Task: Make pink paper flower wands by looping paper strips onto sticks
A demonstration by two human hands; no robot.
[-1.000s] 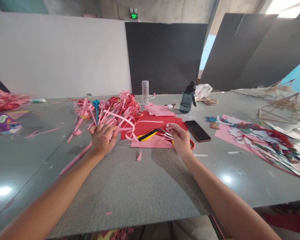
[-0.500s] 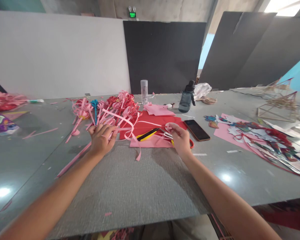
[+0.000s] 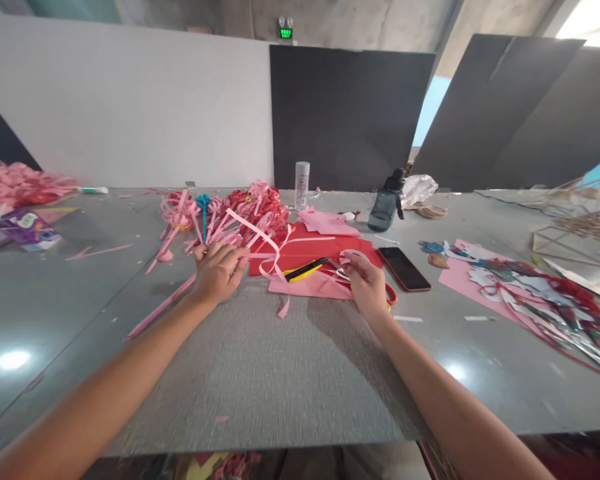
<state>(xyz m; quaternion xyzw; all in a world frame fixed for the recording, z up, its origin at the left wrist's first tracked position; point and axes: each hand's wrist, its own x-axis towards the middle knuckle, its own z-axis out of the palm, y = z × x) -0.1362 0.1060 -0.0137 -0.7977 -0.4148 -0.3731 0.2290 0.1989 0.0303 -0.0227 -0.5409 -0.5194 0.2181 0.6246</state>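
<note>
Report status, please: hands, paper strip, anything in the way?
Left hand holding pink strip. Right hand pinching small pale piece. Yellow-and-black cutter lying between hands; scissors partly hidden by right hand.

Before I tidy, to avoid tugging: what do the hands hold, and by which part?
The left hand grips pink paper strips beside their loose curls; the right hand pinches something pale, exact part unclear.

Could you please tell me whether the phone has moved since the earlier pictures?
No: the view has shifted, but the phone keeps its place on the grey table, right of the red paper.
</note>
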